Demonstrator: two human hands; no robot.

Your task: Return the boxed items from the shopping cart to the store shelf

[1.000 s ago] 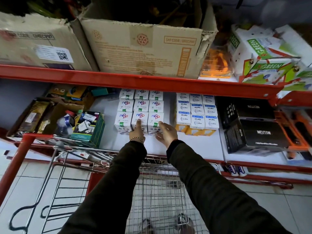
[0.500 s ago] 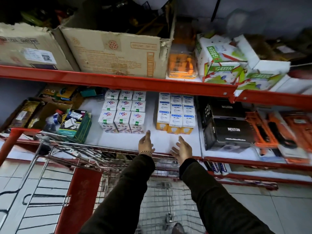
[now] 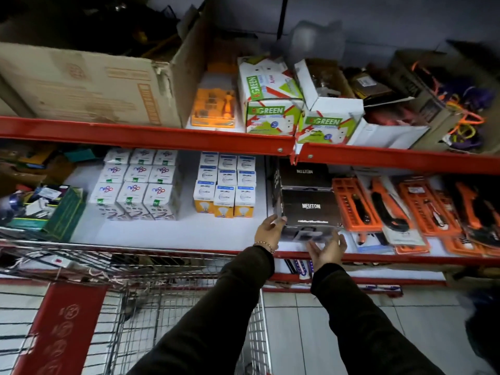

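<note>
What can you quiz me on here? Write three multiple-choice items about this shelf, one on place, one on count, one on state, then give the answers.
1. Where do the black NEUTON boxes stand?
A. on the top shelf
B. in the cart
C. on the lower shelf, between the bulb boxes and the orange tool packs

2. How many NEUTON boxes show?
A. two
B. four
C. five

3. The right hand is:
A. clenched in a fist
B. open and empty
C. gripping the cart

Answers: 1 C, both neighbours flank them on that shelf; 2 A, one is stacked on the other; 3 B, its fingers are spread, palm up, below the box front.
</note>
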